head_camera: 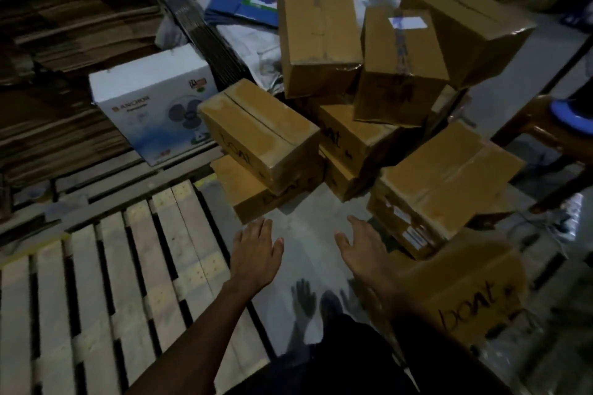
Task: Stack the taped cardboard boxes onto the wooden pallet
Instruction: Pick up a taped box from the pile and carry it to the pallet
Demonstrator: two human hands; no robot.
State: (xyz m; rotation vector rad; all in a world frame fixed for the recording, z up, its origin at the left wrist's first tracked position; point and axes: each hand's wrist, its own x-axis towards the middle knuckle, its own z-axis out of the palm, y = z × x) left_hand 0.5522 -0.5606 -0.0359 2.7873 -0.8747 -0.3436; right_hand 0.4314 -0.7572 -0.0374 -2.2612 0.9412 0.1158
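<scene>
Now both hands empty, fingers spread: left hand (255, 250) and right hand (362, 245) reaching toward the heap of taped cardboard boxes (260, 130) just right of the wooden pallet (106, 266). No brown box on its slats yet. Pick step; next needs a two-sided grip on a box. All sealed, contents unseen.

bare floor (308, 224) gap open between stacked boxes (260, 138) and right boxes (449, 189); pallet (106, 266) slats unobstructed.

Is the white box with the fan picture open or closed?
Closed. The white fan box shows flat, unbroken faces with no flap lifted.
</scene>
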